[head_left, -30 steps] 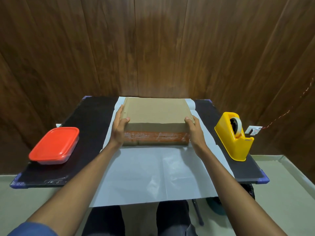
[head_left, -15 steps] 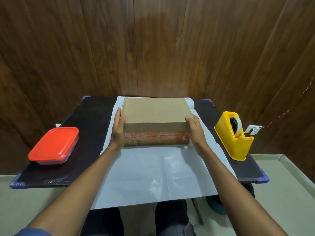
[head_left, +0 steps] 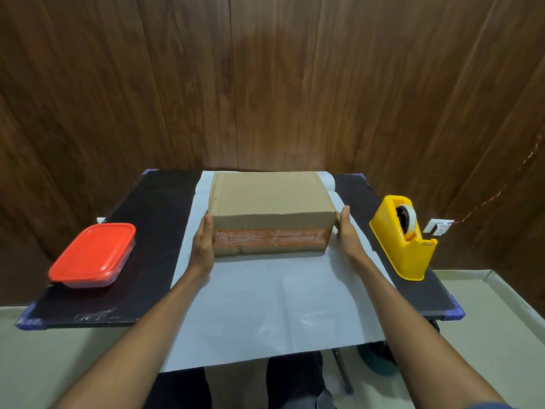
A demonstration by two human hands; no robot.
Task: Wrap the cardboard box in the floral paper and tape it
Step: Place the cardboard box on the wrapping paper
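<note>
The brown cardboard box [head_left: 271, 202] sits on the far half of the wrapping paper [head_left: 265, 299], which lies white side up across the black table [head_left: 159, 208]; no floral print shows. An orange tape band runs along the box's near face. My left hand [head_left: 203, 243] rests flat against the box's left side, fingers straight. My right hand [head_left: 345, 234] is by the box's right side with straight fingers, a small gap from the cardboard. A yellow tape dispenser [head_left: 404, 240] with a white roll stands at the right of the table.
A red-lidded plastic container [head_left: 94, 255] sits on the table's left part. A wooden wall stands close behind the table. The paper's near edge hangs over the table's front, above my knees. A small white card [head_left: 438, 228] lies behind the dispenser.
Both thumbs have come off the box's top edge. My right hand has drawn slightly away from the box's right side, while my left stays flat against the left side.
</note>
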